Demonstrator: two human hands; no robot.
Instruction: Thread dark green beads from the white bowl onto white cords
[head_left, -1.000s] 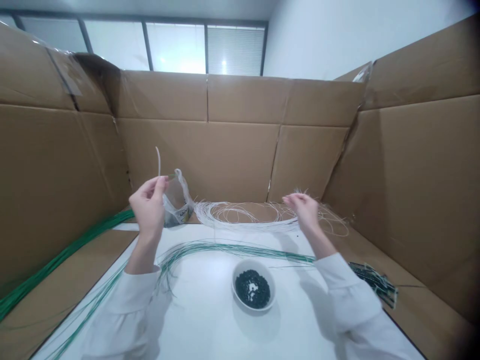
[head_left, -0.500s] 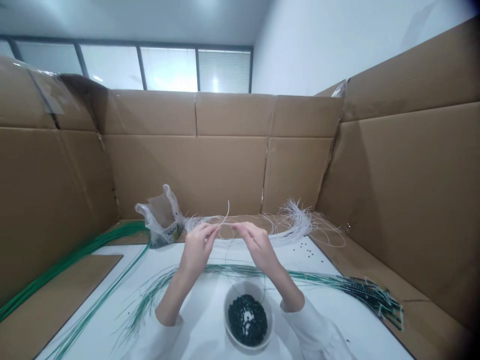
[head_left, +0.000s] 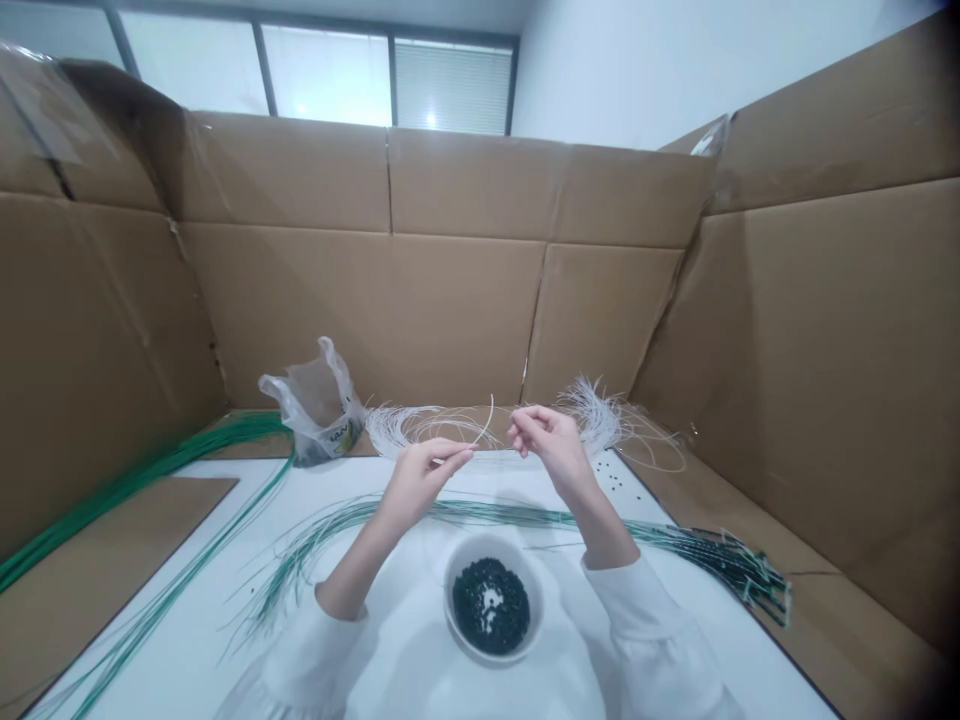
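Between its thumb and fingertips, my left hand [head_left: 424,478] pinches a thin white strand [head_left: 487,418], whose short end sticks up past the fingers. To the right of it and slightly higher, my right hand [head_left: 556,448] is closed with thumb and index tips together; what they hold, if anything, is too small to see. Below and between both hands stands a white bowl [head_left: 535,590] with small dark green or black beads [head_left: 474,602] in it. A bundle of thin green strands [head_left: 495,513] runs across the white tabletop under my wrists.
Coiled white strands [head_left: 394,428] and their frayed end [head_left: 596,415] lie at the back. A plastic bag [head_left: 322,415] stands back left, beside more green strands [head_left: 142,492]. Dark pieces [head_left: 731,562] cover the bundle's right end. Cardboard walls [head_left: 360,310] enclose the table.
The view has tilted down. My right hand has moved up and right, apart from my left. The curved strand seen between and below the hands no longer shows; my left hand still pinches the white strand.
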